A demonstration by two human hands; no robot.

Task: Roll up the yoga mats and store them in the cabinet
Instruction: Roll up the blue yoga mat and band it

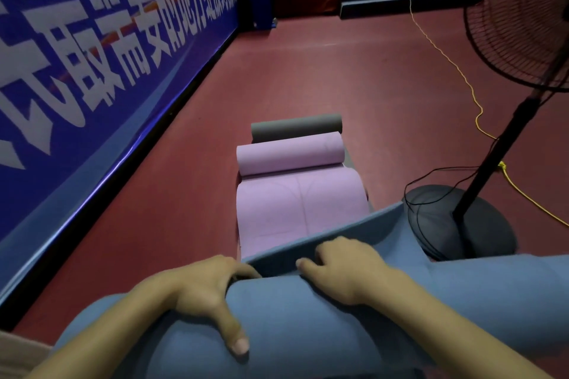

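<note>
Gripping the blue mat (308,317) at the floor's (308,71) near edge, left hand (200,292) and right hand (345,268) curl over its roll; purple mat (295,191) lies beyond.

Your blue mat (308,317) looks matt and foam-soft, like the lilac mat (295,203); the banner (92,71) is glossy vinyl, the floor (308,71) smooth, dull maroon.

A blue yoga mat (308,317) fills the near foreground, its near end curled into a thick roll and its far edge lifted. Beyond it a purple mat (295,194) lies half unrolled, roll at its far end, with a grey rolled mat (295,128) touching just behind.
</note>
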